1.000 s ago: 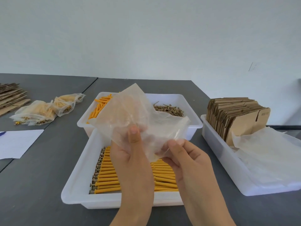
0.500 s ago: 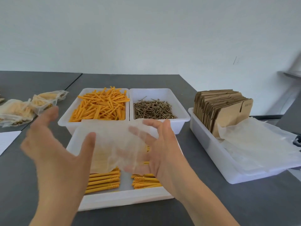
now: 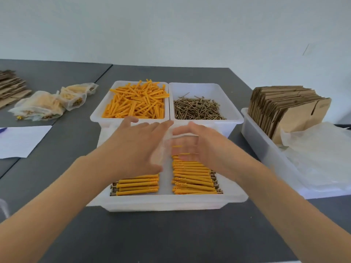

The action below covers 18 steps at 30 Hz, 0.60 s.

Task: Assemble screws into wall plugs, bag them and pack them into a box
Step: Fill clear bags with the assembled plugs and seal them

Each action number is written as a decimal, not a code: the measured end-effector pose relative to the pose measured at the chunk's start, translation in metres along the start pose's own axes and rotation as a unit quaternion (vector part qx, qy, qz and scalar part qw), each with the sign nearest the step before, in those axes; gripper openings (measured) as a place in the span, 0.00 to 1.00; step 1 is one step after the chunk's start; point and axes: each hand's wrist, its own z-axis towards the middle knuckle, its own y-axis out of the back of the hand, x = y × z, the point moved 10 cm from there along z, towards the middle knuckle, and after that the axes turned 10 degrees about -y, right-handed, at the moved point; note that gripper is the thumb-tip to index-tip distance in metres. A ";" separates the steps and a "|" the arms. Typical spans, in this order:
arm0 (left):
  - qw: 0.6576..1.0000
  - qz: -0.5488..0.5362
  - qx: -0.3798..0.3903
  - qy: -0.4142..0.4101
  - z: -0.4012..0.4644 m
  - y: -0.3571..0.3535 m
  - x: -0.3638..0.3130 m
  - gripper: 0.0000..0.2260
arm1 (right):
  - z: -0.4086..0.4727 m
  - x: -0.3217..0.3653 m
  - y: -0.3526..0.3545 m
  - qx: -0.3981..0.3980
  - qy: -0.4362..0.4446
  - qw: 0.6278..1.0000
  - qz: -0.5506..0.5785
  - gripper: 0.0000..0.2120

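Orange plastic wall plugs (image 3: 135,103) and brass-coloured metal screws (image 3: 197,109) are held in white plastic trays (image 3: 235,120) on a dark grey tabletop (image 3: 171,234).

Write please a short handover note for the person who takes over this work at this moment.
Left hand and right hand: both open over the near white plastic tray, a blurred clear plastic bag between them; grip unclear.
Near tray: two rows of orange plugs with screws inserted.
Behind: loose orange wall plugs, loose brass screws.
Right: flat brown cardboard boxes.
Done: filled bags lie far left.
Left: bag the assembled rows, then box them.
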 end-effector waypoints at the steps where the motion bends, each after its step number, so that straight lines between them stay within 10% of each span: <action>1: 0.999 0.008 0.031 -0.002 0.000 -0.011 0.002 0.49 | 0.002 0.005 0.019 -0.061 0.016 0.994 -0.095 0.14; 6: 0.971 -0.175 0.155 0.044 -0.007 -0.058 0.013 0.54 | 0.021 -0.019 0.046 -0.104 -0.050 0.824 -0.555 0.10; 13: 0.943 -0.328 0.006 0.047 0.010 -0.040 0.017 0.48 | 0.045 -0.053 0.012 -0.099 -0.044 0.627 -0.771 0.12; 18: 0.750 -0.640 -0.127 0.105 0.018 -0.014 0.040 0.38 | 0.045 -0.050 0.015 -0.071 -0.080 0.523 -0.846 0.09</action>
